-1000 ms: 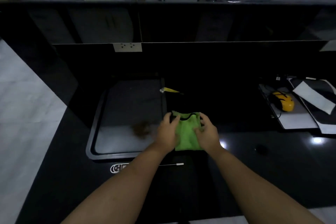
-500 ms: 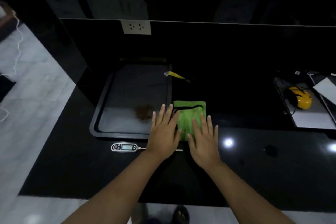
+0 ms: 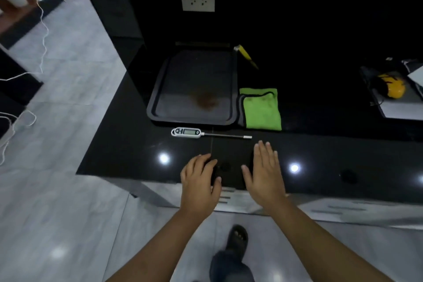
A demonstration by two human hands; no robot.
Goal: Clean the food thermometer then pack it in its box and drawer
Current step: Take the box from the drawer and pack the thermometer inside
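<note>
Thermometer waits, both hands free

Thermometer, the white digital one with a thin steel probe (image 3: 207,133), lies flat on the black glossy counter (image 3: 128,144), just near of the dark tray (image 3: 158,89). Left hand (image 3: 199,181) loosely curled, empty; right hand (image 3: 265,171) spread flat, empty. Best bet: lift by the body, wipe the probe with the folded green cloth (image 3: 262,110).

I see the thermometer (image 3: 211,133) lying flat on the counter (image 3: 128,149), its probe pointing right, just in front of the tray (image 3: 158,89). The folded cloth (image 3: 262,110) sits beside the tray's right edge, behind the probe tip. My left hand (image 3: 200,182) and right hand (image 3: 265,173) hover over the counter's near edge, in front of the thermometer and apart from it. A wall socket (image 3: 198,0) sits behind the tray; a mouse (image 3: 390,86) lies far right.
</note>
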